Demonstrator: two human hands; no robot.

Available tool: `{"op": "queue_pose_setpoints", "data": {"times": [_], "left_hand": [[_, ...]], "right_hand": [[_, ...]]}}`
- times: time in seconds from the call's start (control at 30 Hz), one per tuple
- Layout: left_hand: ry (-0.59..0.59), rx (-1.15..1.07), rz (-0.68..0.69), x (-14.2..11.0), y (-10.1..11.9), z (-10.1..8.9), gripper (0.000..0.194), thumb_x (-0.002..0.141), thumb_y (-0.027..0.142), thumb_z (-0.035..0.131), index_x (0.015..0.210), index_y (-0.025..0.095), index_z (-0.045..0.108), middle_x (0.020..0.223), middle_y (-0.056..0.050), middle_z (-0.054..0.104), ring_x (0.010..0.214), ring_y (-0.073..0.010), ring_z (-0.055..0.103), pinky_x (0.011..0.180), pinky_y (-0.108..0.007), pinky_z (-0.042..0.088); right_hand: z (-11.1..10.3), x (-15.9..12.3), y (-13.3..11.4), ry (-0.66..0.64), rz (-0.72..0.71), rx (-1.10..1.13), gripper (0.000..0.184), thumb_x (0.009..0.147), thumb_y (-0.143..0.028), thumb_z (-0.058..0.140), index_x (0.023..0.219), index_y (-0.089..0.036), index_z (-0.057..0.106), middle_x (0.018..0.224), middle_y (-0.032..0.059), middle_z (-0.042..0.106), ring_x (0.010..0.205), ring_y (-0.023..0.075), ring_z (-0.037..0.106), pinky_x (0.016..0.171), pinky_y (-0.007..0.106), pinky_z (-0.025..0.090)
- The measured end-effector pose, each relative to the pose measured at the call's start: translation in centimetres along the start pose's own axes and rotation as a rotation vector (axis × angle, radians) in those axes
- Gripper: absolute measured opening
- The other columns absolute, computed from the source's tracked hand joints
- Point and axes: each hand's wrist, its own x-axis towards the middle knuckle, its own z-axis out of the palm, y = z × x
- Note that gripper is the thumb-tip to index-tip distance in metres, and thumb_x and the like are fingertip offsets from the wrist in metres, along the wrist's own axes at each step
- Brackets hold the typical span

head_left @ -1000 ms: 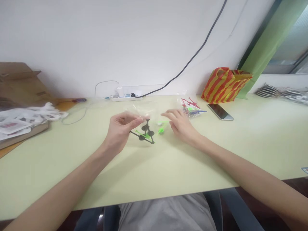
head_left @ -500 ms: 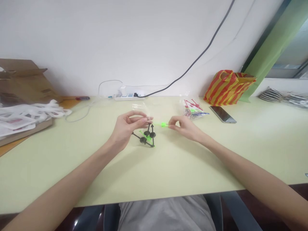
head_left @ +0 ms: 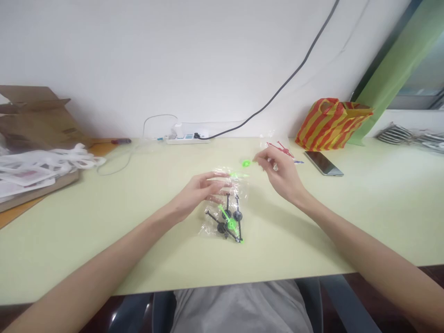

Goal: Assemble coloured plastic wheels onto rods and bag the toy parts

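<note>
Tabletop [head_left: 166, 259]: right hand [head_left: 255, 160] pinching green piece [head_left: 246, 163], axis sideways, pointing left; left hand [head_left: 199, 189] open against bag [head_left: 210, 225]

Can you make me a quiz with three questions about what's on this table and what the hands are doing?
1. True or false: the smartphone lies beside the red-and-yellow striped bag.
2. Which hand's fingers pinch the green plastic piece?
a) left
b) right
3. Fill in the colour: the clear plastic bag by the left hand has green parts and ____ parts in it.

Key: 1 true; 2 b; 3 black.
</note>
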Motion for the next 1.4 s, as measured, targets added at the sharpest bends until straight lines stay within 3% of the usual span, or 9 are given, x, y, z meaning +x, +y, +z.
{"op": "queue_pose_setpoints", "data": {"times": [0.13,0.27,0.47,0.67,0.9,1.07,1.23,1.4], "left_hand": [[-0.039,0.016,-0.036,-0.1,0.0,0.2,0.060,0.087,0.043,0.083,0.140,0.023,0.062,0.137,-0.016,0.071,0.121,-0.0339,0.071,0.089,-0.039,0.059],[-0.089,-0.024,-0.028,-0.1,-0.1,0.4,0.060,0.087,0.040,0.083,0.140,0.023,0.061,0.140,-0.017,0.068,0.121,-0.0336,0.070,0.092,-0.041,0.058],[-0.119,-0.054,-0.027,-0.1,-0.2,0.7,0.066,0.086,0.037,0.084,0.145,0.024,0.055,0.143,-0.019,0.066,0.122,-0.0332,0.070,0.088,-0.037,0.058],[-0.162,-0.082,-0.021,-0.1,-0.1,0.9,0.064,0.084,0.038,0.086,0.141,0.025,0.060,0.147,-0.018,0.064,0.128,-0.0348,0.068,0.094,-0.039,0.058],[-0.081,-0.032,-0.066,-0.3,-0.5,0.9,0.051,0.096,0.054,0.068,0.137,0.024,0.069,0.138,-0.015,0.071,0.127,-0.0327,0.068,0.095,-0.040,0.058],[-0.070,0.009,-0.034,0.1,-0.8,0.9,0.046,0.095,0.051,0.070,0.131,0.023,0.074,0.130,-0.013,0.074,0.114,-0.0301,0.072,0.088,-0.039,0.061],[-0.069,0.091,0.043,0.0,-0.5,1.2,0.044,0.094,0.049,0.072,0.129,0.023,0.075,0.129,-0.012,0.075,0.102,-0.0263,0.075,0.079,-0.033,0.061],[0.020,0.150,0.055,0.0,-0.6,1.2,0.040,0.089,0.048,0.078,0.117,0.020,0.081,0.111,-0.011,0.081,0.092,-0.0248,0.075,0.078,-0.034,0.060]], "right_hand": [[0.3,-0.3,0.4,-0.003,-0.097,-0.115,0.021,0.101,-0.012,0.044,0.089,-0.022,0.059,0.088,0.0063,0.061,0.084,0.0218,0.056,0.072,0.035,0.041],[0.2,-0.2,0.8,0.026,-0.070,-0.147,0.022,0.102,-0.014,0.043,0.088,-0.022,0.057,0.089,0.0066,0.060,0.084,0.0224,0.055,0.073,0.036,0.041],[-0.1,-0.1,0.1,-0.119,-0.069,-0.095,0.020,0.097,-0.009,0.047,0.086,-0.021,0.059,0.088,0.0063,0.058,0.083,0.0220,0.054,0.073,0.036,0.040],[0.3,-0.4,-0.8,-0.220,-0.051,-0.018,0.019,0.099,-0.013,0.051,0.087,-0.021,0.063,0.089,0.0066,0.061,0.088,0.0225,0.058,0.077,0.036,0.043],[0.6,-0.4,-1.3,-0.333,0.005,0.121,0.019,0.101,-0.021,0.057,0.087,-0.021,0.070,0.089,0.0062,0.070,0.088,0.0215,0.062,0.079,0.036,0.045],[0.7,-0.4,-1.3,-0.427,0.107,0.146,0.018,0.099,-0.022,0.057,0.086,-0.019,0.069,0.087,0.0044,0.071,0.083,0.0188,0.062,0.076,0.033,0.044],[0.5,-0.4,-1.6,-0.438,0.187,0.191,0.020,0.100,-0.026,0.056,0.091,-0.018,0.072,0.084,0.0038,0.073,0.079,0.0179,0.063,0.070,0.031,0.043],[0.8,-0.6,-2.1,-0.374,0.239,0.355,0.013,0.097,-0.031,0.063,0.099,-0.019,0.068,0.079,0.0017,0.071,0.077,0.0173,0.067,0.071,0.031,0.046]]}}
